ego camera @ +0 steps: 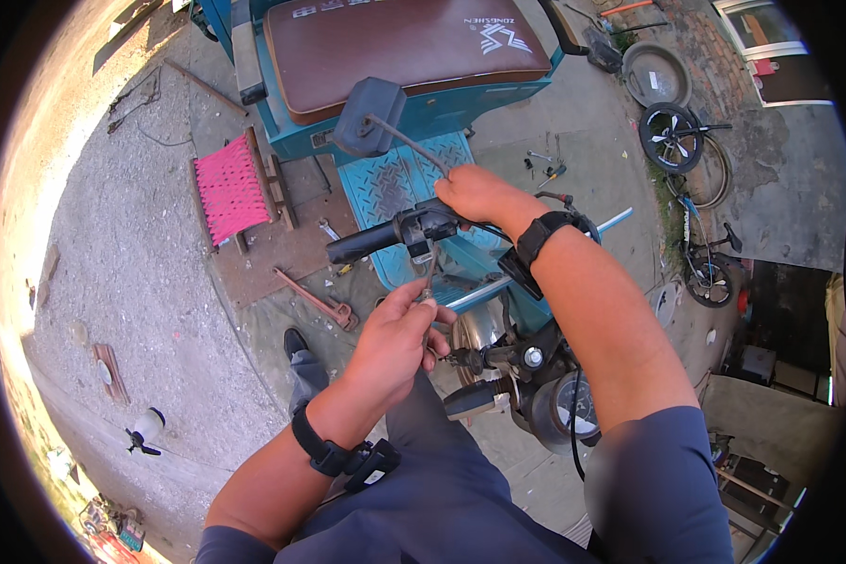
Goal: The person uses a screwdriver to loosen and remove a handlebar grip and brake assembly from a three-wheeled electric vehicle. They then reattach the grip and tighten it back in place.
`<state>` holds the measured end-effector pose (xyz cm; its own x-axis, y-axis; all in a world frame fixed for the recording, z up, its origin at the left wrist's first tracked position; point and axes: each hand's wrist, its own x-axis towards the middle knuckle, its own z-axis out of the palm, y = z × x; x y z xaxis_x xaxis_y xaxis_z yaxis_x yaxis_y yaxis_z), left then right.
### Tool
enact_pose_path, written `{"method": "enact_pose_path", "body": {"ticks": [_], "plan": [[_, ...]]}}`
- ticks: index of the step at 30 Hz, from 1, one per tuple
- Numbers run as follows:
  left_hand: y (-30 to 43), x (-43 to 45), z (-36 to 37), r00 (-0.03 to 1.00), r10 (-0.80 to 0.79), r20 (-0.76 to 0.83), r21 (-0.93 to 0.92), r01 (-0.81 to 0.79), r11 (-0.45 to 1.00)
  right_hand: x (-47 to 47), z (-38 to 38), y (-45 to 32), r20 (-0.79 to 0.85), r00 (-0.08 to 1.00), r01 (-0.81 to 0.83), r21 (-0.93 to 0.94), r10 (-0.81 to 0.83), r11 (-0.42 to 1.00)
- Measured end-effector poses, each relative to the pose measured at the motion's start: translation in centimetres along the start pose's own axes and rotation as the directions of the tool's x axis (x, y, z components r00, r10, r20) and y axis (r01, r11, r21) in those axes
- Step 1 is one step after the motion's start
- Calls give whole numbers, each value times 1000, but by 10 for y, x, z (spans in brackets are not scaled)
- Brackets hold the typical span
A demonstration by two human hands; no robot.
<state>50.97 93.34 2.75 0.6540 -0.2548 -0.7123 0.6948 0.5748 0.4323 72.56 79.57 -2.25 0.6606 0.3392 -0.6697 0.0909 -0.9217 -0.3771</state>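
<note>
My left hand (402, 335) grips a screwdriver (431, 276) by its handle, its shaft pointing up at the underside of the handlebar switch housing (423, 227). The black rubber handlebar grip (363, 243) extends to the left of that housing. My right hand (483, 194) is closed around the lower stem of the rear-view mirror (370, 116), above the handlebar. Its fingertips are partly hidden. The round speedometer (574, 405) and a turn signal (474, 399) sit below, near my body. Whether the screwdriver's tip touches a screw cannot be told.
Behind the handlebar are the blue tread-plate footboard (388, 183) and the brown seat (402, 49). A pipe wrench (317, 299), an open-end wrench (328, 228) and a pink woven stool (231, 190) stand or lie at left. Another screwdriver (553, 175) lies beyond; a bicycle (694, 233) is at right.
</note>
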Motion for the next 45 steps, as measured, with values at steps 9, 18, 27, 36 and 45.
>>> {"method": "enact_pose_path", "body": {"ticks": [9, 18, 27, 36, 45], "plan": [[-8, -13, -31, 997, 34, -72, 113, -26, 993, 2, -3, 3, -38, 998, 47, -174, -54, 984], [-27, -71, -134, 960, 147, -239, 306, -69, 949, -67, -50, -32, -241, 969, -13, -264, -53, 964], [7, -135, -202, 994, 110, 7, 412, -103, 905, -250, 11, -117, -549, 809, 333, 135, -209, 933], [-20, -182, -157, 918, 27, 397, 315, -163, 935, -353, 254, -138, -256, 955, 278, 603, -148, 748], [-142, -204, -93, 859, -309, 408, 643, -30, 766, -481, 411, -67, -131, 979, 125, 991, 157, 47]]}}
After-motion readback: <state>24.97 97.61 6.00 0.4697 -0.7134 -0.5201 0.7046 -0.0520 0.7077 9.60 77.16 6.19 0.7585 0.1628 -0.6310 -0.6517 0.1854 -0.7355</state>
